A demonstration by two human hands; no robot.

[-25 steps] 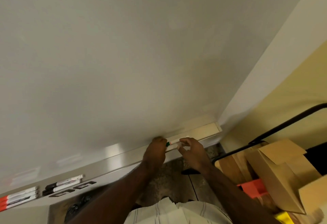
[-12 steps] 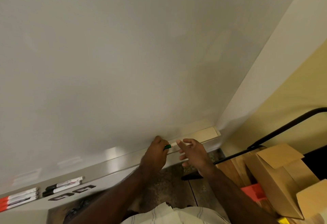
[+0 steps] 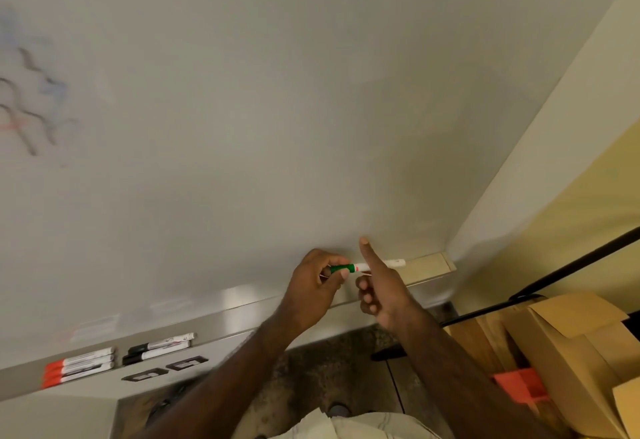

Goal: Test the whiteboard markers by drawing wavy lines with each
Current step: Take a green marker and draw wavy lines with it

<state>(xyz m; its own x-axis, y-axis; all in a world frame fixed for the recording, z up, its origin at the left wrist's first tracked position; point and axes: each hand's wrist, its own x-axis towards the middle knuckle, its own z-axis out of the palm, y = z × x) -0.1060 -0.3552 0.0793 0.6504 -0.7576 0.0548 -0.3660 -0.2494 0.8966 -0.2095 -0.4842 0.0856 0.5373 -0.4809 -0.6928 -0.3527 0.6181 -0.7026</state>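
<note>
Head view: left hand [image 3: 313, 288] pinched green marker [image 3: 360, 267] by its green cap, held level just above the tray [image 3: 429, 267] at the whiteboard [image 3: 311, 109] foot. Right hand [image 3: 381, 295] held nothing, forefinger straight, other fingers curled, crossing before the marker barrel.

yellow wall [image 3: 568, 217] | cardboard boxes [image 3: 568, 345] | speckled floor [image 3: 332, 379]

whiteboard [image 3: 311, 109] bare above hands; cardboard boxes [image 3: 568, 348] crowd right
</note>
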